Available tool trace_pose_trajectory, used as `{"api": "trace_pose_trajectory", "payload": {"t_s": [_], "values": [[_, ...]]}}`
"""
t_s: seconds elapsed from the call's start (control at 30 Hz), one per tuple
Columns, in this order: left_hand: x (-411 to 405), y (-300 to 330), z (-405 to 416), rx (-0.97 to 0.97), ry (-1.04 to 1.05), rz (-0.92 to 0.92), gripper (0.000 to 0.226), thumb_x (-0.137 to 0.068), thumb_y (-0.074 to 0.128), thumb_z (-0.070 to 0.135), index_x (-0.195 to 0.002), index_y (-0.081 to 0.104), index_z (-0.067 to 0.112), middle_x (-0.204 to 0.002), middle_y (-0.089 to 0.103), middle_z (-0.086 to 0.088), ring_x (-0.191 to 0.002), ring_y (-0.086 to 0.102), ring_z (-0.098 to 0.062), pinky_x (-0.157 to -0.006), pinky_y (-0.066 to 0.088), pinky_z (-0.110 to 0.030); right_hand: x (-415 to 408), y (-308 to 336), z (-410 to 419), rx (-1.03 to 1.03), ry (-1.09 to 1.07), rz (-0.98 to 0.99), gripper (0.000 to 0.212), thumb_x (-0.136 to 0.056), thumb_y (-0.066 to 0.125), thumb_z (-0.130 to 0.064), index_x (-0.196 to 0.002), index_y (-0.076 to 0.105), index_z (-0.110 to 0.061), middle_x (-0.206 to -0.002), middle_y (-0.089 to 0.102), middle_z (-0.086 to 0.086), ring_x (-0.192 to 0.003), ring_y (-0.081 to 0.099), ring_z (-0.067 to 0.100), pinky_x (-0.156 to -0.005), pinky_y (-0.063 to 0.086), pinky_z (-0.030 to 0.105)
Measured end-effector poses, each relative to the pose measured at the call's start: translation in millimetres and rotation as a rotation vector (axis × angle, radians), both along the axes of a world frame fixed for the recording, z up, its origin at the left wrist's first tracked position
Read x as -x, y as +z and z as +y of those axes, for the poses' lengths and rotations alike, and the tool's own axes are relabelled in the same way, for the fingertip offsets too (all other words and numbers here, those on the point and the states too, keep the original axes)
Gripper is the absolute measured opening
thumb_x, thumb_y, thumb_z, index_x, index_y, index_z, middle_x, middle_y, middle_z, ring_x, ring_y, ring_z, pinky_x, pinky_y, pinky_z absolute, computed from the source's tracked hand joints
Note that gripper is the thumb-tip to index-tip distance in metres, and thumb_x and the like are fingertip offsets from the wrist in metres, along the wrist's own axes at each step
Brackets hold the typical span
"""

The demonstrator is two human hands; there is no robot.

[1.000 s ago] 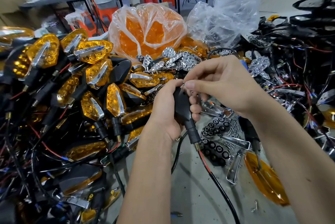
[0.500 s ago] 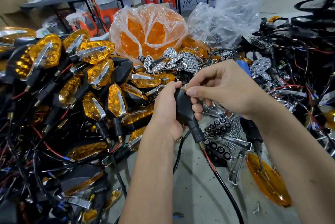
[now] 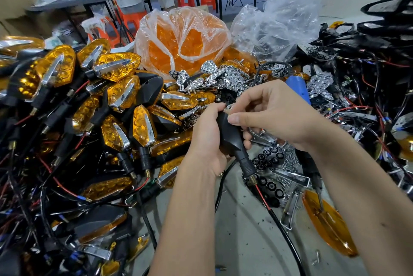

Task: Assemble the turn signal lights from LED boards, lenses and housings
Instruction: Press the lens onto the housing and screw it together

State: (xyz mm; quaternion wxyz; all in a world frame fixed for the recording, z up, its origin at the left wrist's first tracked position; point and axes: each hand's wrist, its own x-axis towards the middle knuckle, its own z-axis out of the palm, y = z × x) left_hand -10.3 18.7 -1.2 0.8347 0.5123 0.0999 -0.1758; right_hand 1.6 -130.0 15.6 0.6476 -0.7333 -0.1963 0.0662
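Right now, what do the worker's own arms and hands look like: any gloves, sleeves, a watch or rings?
Both arms are bare up to the frame edge: no sleeves, no gloves, no watch or wristband in view. The left hand and right hand show short, plain nails and no rings on the visible fingers. No tape or markings can be seen.

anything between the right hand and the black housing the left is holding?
Nothing visible. The left hand grips the black housing, and the right hand is already at its top edge, thumb resting on it. The housing's open face is turned away from the camera.
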Motion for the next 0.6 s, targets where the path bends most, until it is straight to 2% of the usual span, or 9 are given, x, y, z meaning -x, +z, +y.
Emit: {"api": "trace_pose_trajectory", "payload": {"t_s": [0.17, 0.3, 0.43, 0.5, 0.6], "values": [[0.8, -0.7, -1.3, -0.042, -0.003, -0.047, 0.037, -0.104, 0.042, 0.036, -0.09, 0.054, 0.003, -0.058, 0.057, -0.012, -0.045, 0.052, -0.021, -0.043, 0.045, -0.026, -1.2, -1.0, -1.3, -0.011, 0.008, 0.059, 0.009, -0.086, 0.082, -0.001, -0.079, 0.078, -0.006, -0.069, 0.069, 0.024, -0.051, 0.065, 0.031, -0.05, 0.056, 0.032], [2.5, -0.5, -3.2, -0.062, -0.009, -0.05, 0.039, -0.105, 0.041, 0.037, -0.091, 0.054, 0.004, -0.056, 0.059, -0.01, -0.045, 0.053, -0.021, -0.043, 0.045, -0.025, -2.4, -1.4, -6.1, -0.039, 0.028, 0.129, 0.008, -0.087, 0.081, -0.004, -0.08, 0.08, -0.008, -0.068, 0.067, 0.02, -0.051, 0.063, 0.028, -0.05, 0.054, 0.029], [2.5, -0.9, -6.1, -0.047, -0.005, -0.048, 0.031, -0.104, 0.043, 0.037, -0.109, 0.05, 0.007, -0.059, 0.056, -0.013, -0.046, 0.055, -0.024, -0.043, 0.047, -0.028, -2.3, -1.3, -7.6, -0.044, 0.04, 0.15, 0.008, -0.086, 0.082, -0.005, -0.08, 0.08, -0.01, -0.067, 0.067, 0.017, -0.052, 0.061, 0.024, -0.051, 0.053, 0.028], [1.7, -1.9, -5.6, -0.05, -0.017, -0.059, 0.03, -0.104, 0.043, 0.037, -0.112, 0.052, 0.009, -0.062, 0.059, -0.017, -0.047, 0.057, -0.026, -0.045, 0.049, -0.029, -2.0, -1.9, -6.5, -0.05, 0.042, 0.175, 0.009, -0.084, 0.083, -0.005, -0.078, 0.08, -0.011, -0.066, 0.067, 0.014, -0.051, 0.059, 0.022, -0.051, 0.053, 0.029], [1.0, -2.7, -3.8, -0.061, -0.03, -0.067, 0.032, -0.104, 0.042, 0.038, -0.103, 0.055, 0.008, -0.063, 0.062, -0.019, -0.049, 0.059, -0.027, -0.046, 0.051, -0.03, -1.1, -2.1, -4.4, -0.041, 0.031, 0.199, 0.013, -0.082, 0.084, -0.005, -0.074, 0.079, -0.014, -0.066, 0.067, 0.014, -0.051, 0.056, 0.021, -0.05, 0.051, 0.027]]}}
